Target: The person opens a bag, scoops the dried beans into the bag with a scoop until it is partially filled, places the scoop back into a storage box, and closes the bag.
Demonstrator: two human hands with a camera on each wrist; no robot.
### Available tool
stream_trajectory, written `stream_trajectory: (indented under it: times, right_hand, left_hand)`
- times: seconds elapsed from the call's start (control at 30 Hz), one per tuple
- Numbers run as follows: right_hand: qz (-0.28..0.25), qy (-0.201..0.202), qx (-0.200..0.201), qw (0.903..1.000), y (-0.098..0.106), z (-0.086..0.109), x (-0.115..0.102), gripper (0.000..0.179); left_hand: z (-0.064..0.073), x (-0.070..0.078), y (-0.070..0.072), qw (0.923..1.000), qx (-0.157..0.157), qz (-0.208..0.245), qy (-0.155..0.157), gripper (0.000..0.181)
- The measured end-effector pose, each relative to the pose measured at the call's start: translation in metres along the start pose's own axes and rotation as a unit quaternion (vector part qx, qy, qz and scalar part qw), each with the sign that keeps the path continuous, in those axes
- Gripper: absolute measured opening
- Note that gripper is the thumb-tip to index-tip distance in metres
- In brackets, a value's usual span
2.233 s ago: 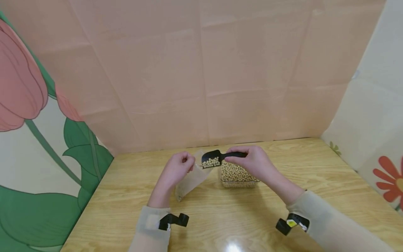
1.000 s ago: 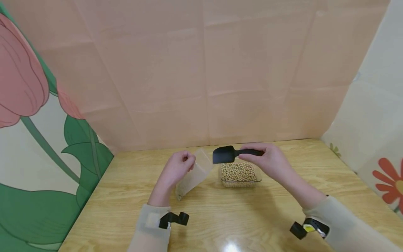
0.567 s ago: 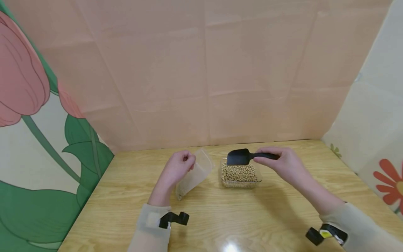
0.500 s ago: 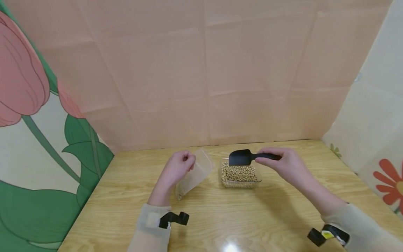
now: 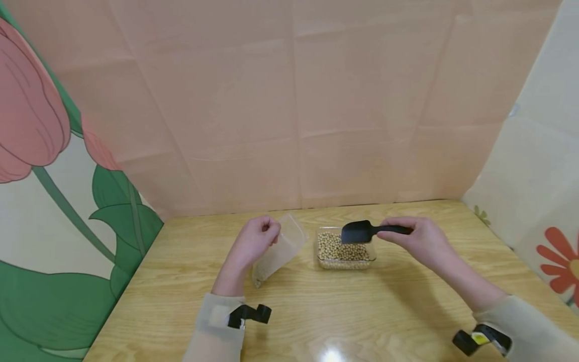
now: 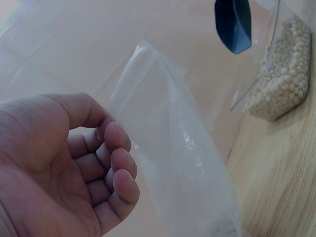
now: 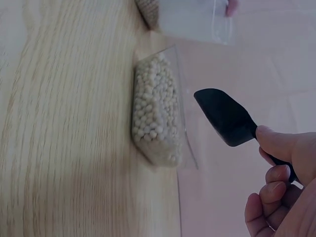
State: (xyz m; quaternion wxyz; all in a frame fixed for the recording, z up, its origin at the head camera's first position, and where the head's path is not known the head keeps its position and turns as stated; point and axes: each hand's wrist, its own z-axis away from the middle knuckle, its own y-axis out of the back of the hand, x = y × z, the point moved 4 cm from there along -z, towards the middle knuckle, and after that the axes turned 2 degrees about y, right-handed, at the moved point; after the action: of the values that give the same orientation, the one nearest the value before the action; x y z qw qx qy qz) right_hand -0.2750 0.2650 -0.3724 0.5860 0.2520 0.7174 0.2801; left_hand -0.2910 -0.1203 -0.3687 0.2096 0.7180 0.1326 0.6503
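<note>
On my head feed, the right hand (image 5: 421, 242) grips a black scoop (image 5: 357, 232) above the clear plastic bean box (image 5: 346, 264); left of that box, the left hand (image 5: 257, 240) pinches a translucent bag (image 5: 284, 245). Any print on the yellow wrist patch (image 5: 480, 338) is too small for me. My left wrist feed shows that pinch at the bag's edge. My right wrist feed shows the scoop apart from the box.

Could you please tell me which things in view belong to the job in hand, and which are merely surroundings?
Part of the job:
scoop, held in the right hand
bag, held by the left hand
tub of beans

Surroundings:
table
pink sheet
tulip picture
red flower picture
wrist cameras
</note>
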Motion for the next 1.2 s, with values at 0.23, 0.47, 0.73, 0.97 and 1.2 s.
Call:
stream_trajectory:
  times: [0.23,0.47,0.73,0.97,1.2]
  right_hand:
    - [0.029,0.004,-0.003,0.9996,0.003,-0.003,0.008,0.055]
    - [0.06,0.029,-0.002,0.9978,0.01,-0.005,0.007,0.052]
    - [0.1,0.054,-0.008,0.9935,0.015,-0.008,0.003,0.051]
    - [0.125,0.063,-0.024,0.9898,0.017,-0.013,0.001,0.045]
    - [0.15,0.069,-0.041,0.9854,0.016,-0.016,-0.003,0.041]
  left_hand:
    - [-0.001,-0.001,0.0,1.0,0.001,-0.003,-0.002,0.028]
    - [-0.001,-0.001,0.0,1.0,0.001,-0.001,-0.007,0.028]
    - [-0.001,-0.001,0.0,1.0,0.0,0.0,-0.009,0.029]
    - [-0.001,-0.002,0.0,1.0,-0.002,-0.001,-0.009,0.029]
    - [-0.002,-0.003,-0.001,1.0,-0.004,0.001,-0.005,0.029]
